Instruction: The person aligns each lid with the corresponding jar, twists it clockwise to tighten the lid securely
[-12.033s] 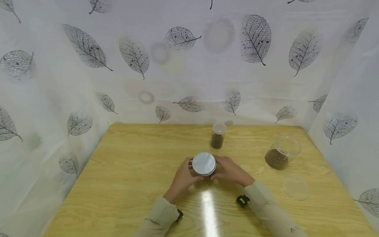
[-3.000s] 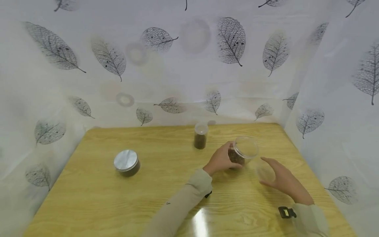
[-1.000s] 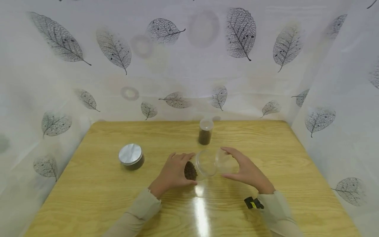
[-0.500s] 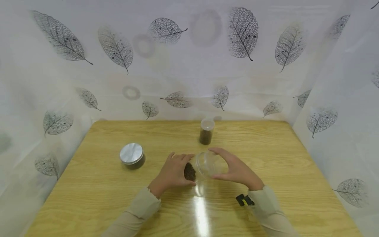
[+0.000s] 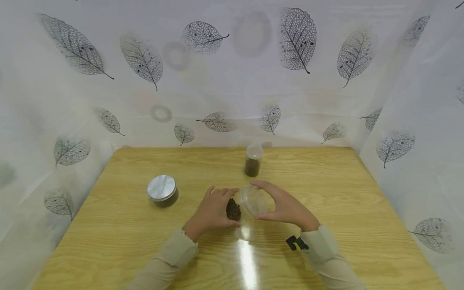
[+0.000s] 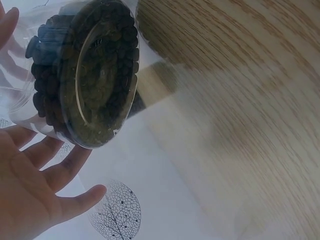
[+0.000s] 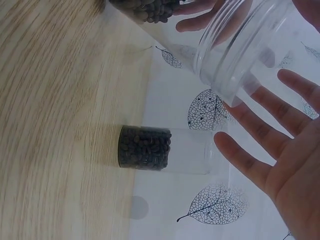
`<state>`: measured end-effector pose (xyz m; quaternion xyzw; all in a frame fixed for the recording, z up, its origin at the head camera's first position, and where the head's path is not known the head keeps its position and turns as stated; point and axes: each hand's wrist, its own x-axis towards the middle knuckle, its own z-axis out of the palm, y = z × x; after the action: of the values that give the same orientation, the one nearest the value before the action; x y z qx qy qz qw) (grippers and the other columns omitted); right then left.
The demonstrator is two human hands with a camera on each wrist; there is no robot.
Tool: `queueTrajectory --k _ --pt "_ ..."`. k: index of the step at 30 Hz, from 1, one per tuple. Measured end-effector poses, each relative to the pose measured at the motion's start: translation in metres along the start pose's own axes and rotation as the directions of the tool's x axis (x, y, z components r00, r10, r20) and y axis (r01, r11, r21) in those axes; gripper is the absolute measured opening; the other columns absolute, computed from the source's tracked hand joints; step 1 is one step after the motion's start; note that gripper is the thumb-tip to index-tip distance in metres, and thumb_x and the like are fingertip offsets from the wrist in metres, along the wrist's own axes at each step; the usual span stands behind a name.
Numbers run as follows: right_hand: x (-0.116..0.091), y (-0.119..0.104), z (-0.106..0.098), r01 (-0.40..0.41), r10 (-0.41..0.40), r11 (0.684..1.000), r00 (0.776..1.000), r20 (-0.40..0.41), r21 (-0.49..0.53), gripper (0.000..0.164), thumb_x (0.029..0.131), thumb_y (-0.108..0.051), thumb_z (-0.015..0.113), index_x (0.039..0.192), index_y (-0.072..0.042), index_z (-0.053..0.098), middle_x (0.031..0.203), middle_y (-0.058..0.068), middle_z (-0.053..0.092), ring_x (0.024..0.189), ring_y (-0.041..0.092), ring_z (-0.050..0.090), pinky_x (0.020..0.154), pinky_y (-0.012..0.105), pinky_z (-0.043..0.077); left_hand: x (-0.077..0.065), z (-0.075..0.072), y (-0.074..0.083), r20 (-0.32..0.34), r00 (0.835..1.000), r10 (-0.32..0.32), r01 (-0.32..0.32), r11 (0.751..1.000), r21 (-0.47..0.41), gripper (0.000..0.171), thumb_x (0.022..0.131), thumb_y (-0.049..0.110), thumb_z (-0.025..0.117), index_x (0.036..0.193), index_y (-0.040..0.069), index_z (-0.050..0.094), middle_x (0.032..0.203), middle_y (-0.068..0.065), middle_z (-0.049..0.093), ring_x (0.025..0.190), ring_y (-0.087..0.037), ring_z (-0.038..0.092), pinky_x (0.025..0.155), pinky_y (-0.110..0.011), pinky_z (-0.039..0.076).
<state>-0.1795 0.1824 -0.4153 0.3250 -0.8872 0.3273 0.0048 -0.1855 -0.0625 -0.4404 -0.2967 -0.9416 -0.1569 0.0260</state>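
Note:
My left hand [image 5: 212, 211] grips a wide clear jar [image 6: 30, 30] part-filled with dark brown beans [image 5: 233, 210] that look like coffee beans. The jar leans, its mouth turned toward the right hand. My right hand [image 5: 288, 207] holds a clear round lid [image 7: 260, 40] by its edge, thumb and fingers spread across it. Lid and jar mouth overlap in the head view; the right wrist view shows the lid right at the rim. From the left wrist camera, the jar's base faces me with the beans showing through.
A slim clear jar [image 5: 252, 166] with similar beans stands upright behind the hands. To the left is a low jar [image 5: 166, 199] with a silver lid [image 5: 161, 187]. The wooden table [image 5: 119, 241] meets a leaf-patterned curtain [image 5: 217, 88] at its back edge.
The silver-lidded jar, earlier between both hands, now stands at the left. The wide jar has come from the right to the middle; its lid has moved left onto its mouth.

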Motion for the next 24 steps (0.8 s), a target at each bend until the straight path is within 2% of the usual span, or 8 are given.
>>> queueTrajectory --k 13,24 --pt "0.0029 0.0016 0.0019 0.035 -0.035 0.999 0.999 0.018 -0.007 0.085 0.07 -0.033 0.081 0.142 -0.016 0.039 0.14 0.005 0.049 0.126 0.026 0.049 0.104 0.047 0.041 -0.0006 -0.0006 -0.0008 0.028 1.0 -0.008 0.009 1.0 -0.03 0.097 0.06 0.055 0.082 0.139 0.015 0.042 0.128 -0.008 0.058 0.118 -0.03 0.055 0.109 -0.059 0.027" --pt "0.0053 0.0036 0.0012 0.074 -0.074 0.997 0.996 0.047 -0.014 0.085 0.071 -0.03 0.081 0.143 -0.017 0.038 0.145 0.002 0.044 0.134 0.025 0.041 0.107 0.044 0.038 0.0001 0.0001 -0.0034 0.052 0.999 -0.016 0.019 0.998 -0.06 0.097 0.061 0.053 0.082 0.14 0.016 0.041 0.131 -0.007 0.056 0.121 -0.028 0.053 0.11 -0.057 0.026"
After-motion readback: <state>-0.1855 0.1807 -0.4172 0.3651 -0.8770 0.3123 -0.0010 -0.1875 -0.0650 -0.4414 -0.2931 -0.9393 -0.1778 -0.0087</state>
